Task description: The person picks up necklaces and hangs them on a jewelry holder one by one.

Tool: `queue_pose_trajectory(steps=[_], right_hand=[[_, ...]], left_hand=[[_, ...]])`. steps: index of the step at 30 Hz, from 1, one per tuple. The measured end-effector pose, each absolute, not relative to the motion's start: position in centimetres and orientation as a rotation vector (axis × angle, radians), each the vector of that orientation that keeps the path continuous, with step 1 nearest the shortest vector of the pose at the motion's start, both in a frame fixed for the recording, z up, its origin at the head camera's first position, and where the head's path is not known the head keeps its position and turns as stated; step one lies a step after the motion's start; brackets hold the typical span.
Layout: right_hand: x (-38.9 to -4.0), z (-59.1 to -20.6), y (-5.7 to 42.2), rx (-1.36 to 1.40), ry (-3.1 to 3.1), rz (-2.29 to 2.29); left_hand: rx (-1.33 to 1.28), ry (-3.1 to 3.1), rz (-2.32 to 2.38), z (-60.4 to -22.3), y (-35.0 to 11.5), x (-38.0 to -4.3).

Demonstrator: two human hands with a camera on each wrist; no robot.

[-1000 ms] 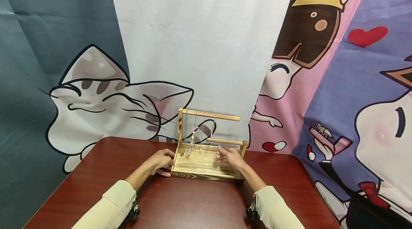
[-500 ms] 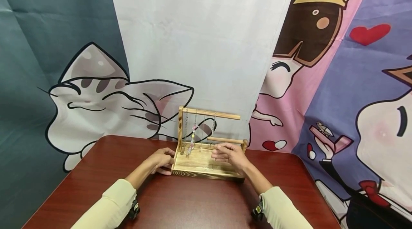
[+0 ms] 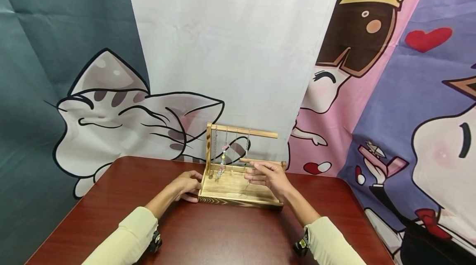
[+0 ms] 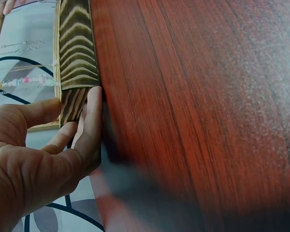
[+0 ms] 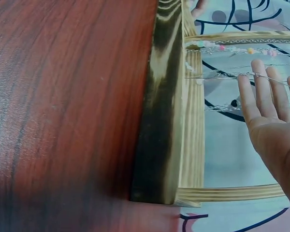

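A wooden jewelry stand (image 3: pixel 238 204) with two dowels rising over a shallow tray stands on the table. My left hand (image 3: pixel 189 186) grips its left front corner; in the left wrist view the thumb is on the inner side and the fingers (image 4: pixel 92 121) are outside and beneath. Over the right part of the tray, my right hand (image 3: pixel 269 177) holds its fingers (image 5: pixel 265 96) nearly straight and slightly spread. A thin chain necklace (image 5: pixel 275 80) runs across those fingers. From the upper dowel (image 3: pixel 260 133) hang several necklaces, including a beaded necklace (image 3: pixel 223 158) with pink and yellow beads.
The shorter lower dowel (image 3: pixel 262 161) extends leftward from the stand's right post, close above my right hand. A reddish-brown table (image 3: pixel 223 236) lies under everything. A cartoon-printed curtain (image 3: pixel 230 50) hangs right behind the table.
My right hand has gone from curled fingers to straightened ones and shifted slightly, its forearm swinging right. The chain that lay low over the tray is less visible there. My left hand stays put.
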State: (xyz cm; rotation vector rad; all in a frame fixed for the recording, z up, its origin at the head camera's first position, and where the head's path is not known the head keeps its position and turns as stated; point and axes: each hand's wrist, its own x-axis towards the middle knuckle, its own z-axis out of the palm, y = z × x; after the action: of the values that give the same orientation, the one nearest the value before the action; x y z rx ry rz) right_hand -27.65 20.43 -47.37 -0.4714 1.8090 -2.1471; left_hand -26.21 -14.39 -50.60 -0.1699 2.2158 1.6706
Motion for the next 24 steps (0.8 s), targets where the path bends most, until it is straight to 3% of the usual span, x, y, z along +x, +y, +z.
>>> queue_pose_trajectory(steps=[24], right_hand=[[-27.8, -41.5, 22.1, -0.479, 1.89, -2.199]], left_hand=[[-0.178, 2.237, 1.653, -50.5, -14.3, -26.2]])
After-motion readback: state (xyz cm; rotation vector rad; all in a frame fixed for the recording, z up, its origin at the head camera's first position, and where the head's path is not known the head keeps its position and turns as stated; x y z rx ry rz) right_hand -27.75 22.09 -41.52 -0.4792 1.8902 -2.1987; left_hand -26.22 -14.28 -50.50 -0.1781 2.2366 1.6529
